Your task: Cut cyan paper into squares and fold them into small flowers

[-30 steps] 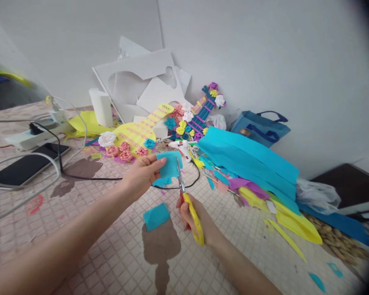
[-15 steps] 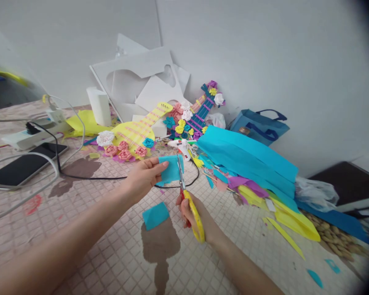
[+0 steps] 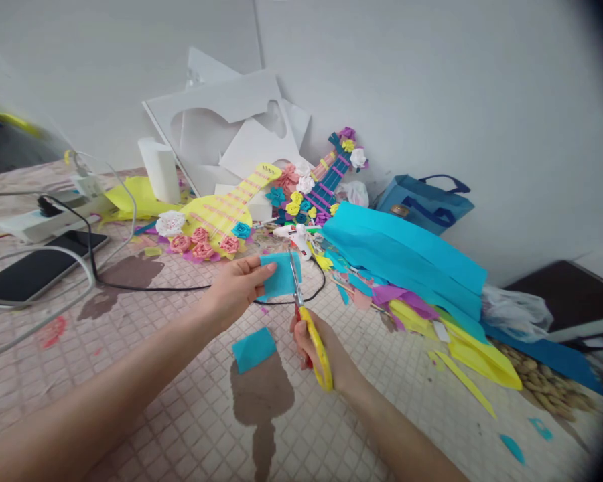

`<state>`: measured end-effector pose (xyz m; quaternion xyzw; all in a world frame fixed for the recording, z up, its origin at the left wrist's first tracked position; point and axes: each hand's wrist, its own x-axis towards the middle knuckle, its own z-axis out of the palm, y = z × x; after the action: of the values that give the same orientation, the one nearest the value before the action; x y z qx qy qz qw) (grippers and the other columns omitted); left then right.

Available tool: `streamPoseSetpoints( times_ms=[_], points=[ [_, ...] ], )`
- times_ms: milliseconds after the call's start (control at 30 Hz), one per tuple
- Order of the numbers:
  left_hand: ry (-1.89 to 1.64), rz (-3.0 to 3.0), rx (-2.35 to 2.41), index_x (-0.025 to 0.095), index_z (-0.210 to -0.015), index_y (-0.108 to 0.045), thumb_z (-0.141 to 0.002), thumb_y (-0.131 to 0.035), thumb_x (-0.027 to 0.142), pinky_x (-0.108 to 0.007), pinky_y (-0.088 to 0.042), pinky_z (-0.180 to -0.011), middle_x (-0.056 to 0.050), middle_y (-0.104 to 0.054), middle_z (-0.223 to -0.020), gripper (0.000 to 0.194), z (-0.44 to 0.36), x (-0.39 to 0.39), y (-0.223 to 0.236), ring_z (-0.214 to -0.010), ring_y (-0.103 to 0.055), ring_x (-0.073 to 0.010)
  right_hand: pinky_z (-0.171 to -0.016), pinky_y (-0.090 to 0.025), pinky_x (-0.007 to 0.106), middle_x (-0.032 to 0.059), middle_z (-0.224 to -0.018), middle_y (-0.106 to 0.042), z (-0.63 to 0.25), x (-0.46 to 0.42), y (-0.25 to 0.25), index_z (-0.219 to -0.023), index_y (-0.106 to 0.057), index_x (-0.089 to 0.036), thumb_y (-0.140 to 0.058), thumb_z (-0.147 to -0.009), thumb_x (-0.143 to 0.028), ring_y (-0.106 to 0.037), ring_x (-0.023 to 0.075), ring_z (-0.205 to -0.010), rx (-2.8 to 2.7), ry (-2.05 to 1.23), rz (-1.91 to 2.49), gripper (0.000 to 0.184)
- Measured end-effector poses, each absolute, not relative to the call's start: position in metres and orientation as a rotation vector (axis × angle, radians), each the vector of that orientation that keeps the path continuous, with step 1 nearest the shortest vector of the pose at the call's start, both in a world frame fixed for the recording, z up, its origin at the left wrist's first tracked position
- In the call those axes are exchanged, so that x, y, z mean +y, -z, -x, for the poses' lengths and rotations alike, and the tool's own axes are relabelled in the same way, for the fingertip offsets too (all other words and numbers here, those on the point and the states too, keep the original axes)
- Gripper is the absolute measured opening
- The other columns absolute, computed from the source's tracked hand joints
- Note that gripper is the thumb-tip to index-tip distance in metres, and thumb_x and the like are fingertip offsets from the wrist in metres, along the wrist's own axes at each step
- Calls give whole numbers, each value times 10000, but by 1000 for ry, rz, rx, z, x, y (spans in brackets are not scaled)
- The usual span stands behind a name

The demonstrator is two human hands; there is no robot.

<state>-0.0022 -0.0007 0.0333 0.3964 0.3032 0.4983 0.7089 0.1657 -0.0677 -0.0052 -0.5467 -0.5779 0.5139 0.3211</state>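
Left hand (image 3: 241, 284) pinches blue paper (image 3: 276, 276) above table (image 3: 191, 415) | right hand (image 3: 331, 351) grips scissors (image 3: 309, 321), blades at paper's right edge | loose blue piece (image 3: 254, 349) lies nearer; cutting appears unfinished

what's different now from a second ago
The left hand and its blue paper have shifted slightly right. Nothing was taken up or let go: the right hand still holds the scissors, and the loose blue piece lies as before.
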Motion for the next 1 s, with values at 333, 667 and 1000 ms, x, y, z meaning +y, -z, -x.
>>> streamPoseSetpoints(
  times_ms=[333,667,1000],
  points=[
    [-1106,-909,725,131,-781,-698,-702,-747,286,-239,-506,-650,-51,-707,-732,180,0,2,-28,-613,-614,-116,-316,-340,183,-103,-462,-346,-165,-64,18,-768,-407,-213,-443,-659,-824,-322,51,-334,-1405,-1390,1484,621],
    [-291,-1725,753,190,-559,-637,-666,-712,269,-208,-276,-391,29,-499,-426,153,38,22,-29,-383,-406,-94,-328,-325,191,-93,-470,-381,-184,-48,7,-730,-411,-208,-461,-567,-869,-369,59,-340,-1211,-1363,1511,682],
    [-286,-1955,938,206,-569,-644,-613,-720,264,-207,-246,-373,12,-604,-487,105,29,3,-12,-347,-468,-106,-342,-325,200,-84,-505,-370,-188,-45,17,-737,-431,-206,-498,-612,-827,-363,62,-364,-1187,-1412,1447,637]
  ],
)
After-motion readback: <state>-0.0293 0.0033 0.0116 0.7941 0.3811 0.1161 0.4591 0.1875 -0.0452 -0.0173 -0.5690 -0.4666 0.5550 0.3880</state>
